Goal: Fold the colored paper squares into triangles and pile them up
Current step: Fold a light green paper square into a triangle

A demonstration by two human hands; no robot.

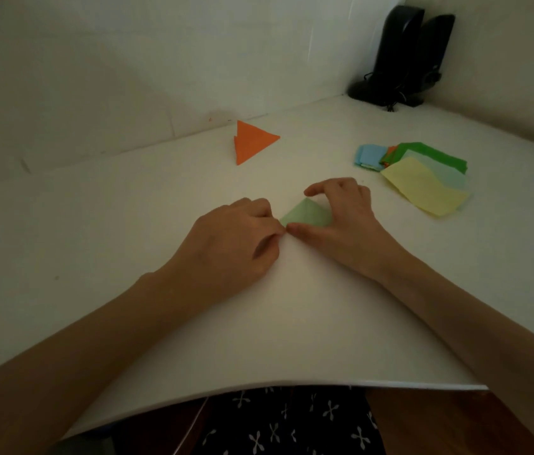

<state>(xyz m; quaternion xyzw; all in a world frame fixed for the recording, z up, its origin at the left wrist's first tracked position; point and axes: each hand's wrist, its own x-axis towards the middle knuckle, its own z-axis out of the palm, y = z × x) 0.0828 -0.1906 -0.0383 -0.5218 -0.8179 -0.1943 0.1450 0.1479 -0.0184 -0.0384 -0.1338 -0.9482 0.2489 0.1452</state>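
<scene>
1. Nearest the camera, below the counter's front edge, lies dark fabric [292,421] with a small white pattern, with reddish-brown wood on either side.
2. The white counter [275,330] curves across the view, and both bare forearms reach over it from the lower corners toward its middle.
3. The left hand [236,241] rests knuckles up on the counter, its fingers [267,210] curled, the thumb and fingertips pinched at the left corner of a pale green paper [306,213].
4. The right hand [344,218] arches over the same paper: the thumb lies flat along its near edge, tip touching the left hand's fingertips, while the forefinger curves round the far side close to the top point. Its fingers press the paper down rather than lift it.
5. The pale green paper lies flat on the counter between the two hands, already in a triangle shape, point away from the person.
6. Farther back and to the left, an orange triangle [252,141] lies alone near the wall, well apart from the hands.
7. To the right, a loose heap of paper squares [416,172] lies fanned out: yellow nearest, then pale blue-green, bright green, orange and blue.
8. In the far right corner stand two black speakers [413,54] with tangled cables at their base.
</scene>
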